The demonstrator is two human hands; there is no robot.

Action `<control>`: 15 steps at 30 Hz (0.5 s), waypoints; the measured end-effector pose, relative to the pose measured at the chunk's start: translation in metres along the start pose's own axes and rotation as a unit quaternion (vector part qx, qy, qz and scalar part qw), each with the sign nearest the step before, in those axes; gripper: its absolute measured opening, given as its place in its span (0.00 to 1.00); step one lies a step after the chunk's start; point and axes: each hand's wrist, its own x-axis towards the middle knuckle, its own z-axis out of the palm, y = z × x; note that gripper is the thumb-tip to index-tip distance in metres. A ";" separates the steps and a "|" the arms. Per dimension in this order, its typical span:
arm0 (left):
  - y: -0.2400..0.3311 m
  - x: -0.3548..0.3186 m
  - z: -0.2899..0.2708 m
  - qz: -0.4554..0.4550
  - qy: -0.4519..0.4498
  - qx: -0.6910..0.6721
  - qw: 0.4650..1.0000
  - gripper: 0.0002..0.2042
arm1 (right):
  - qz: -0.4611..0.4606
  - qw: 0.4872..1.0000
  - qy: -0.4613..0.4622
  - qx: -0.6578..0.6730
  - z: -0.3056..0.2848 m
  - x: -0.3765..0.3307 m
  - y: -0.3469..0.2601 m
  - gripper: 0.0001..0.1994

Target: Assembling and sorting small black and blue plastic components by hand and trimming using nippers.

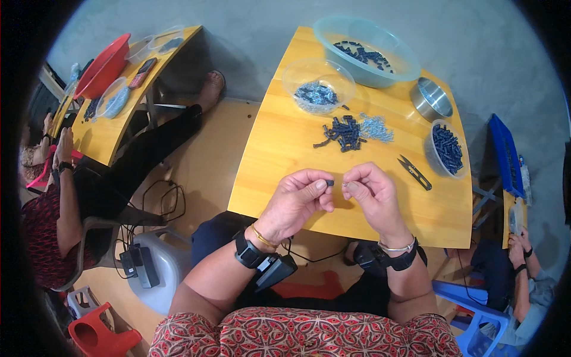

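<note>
Hands meet over the near edge of the table (279, 149), fingertips almost touching. Left hand (299, 196) is closed in a pinch, a small dark part (330, 182) held between thumb and forefinger. Right hand (370, 193) is likewise pinched, with a tiny pale piece (345, 185) at its fingertips (too small to identify). The two pieces sit just apart, facing one another. Both wrists carry black strapped devices and thin bangles.

Right of the hands, snips (415, 171) lie flat on the table, blades closed. Farther in, at mid-table, a pile of dark parts (342, 134) lies loose, with a heap of pale pieces (375, 128) just beside it on the right. Near the right edge a clear tub (446, 149) holds more dark parts. Beyond it stands a steel bowl (432, 100); contents cannot be told. Behind the pile a clear bowl (319, 84) holds bluish pieces. At the far edge a pale blue basin (366, 50) holds a scatter of dark parts.

Off to the left a second table (113, 128) carries a red basin (104, 66) and clear containers, with another person (53, 202) seated at it. A further person's arm (523, 273) shows at lower right beside a blue chair (476, 315).
</note>
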 end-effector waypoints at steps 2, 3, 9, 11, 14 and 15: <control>0.000 0.000 -0.001 -0.004 -0.013 -0.014 1.000 0.07 | -0.007 1.000 -0.002 0.013 0.003 0.000 -0.001 0.02; -0.001 0.000 0.000 -0.002 -0.009 -0.002 1.000 0.07 | -0.013 1.000 0.000 0.020 0.003 0.000 -0.002 0.03; -0.002 -0.001 0.005 0.021 0.008 0.049 0.999 0.07 | -0.035 0.999 0.008 -0.006 0.007 -0.001 0.002 0.03; -0.002 -0.001 0.005 0.023 0.014 0.054 0.998 0.08 | -0.033 0.999 0.004 -0.006 0.007 -0.001 0.004 0.03; -0.003 -0.001 0.005 0.045 0.001 0.056 0.997 0.07 | -0.019 1.000 -0.009 0.013 0.009 -0.002 0.000 0.03; -0.003 -0.001 0.004 0.051 -0.015 0.057 0.997 0.07 | -0.008 0.999 -0.018 0.033 0.010 -0.002 -0.002 0.03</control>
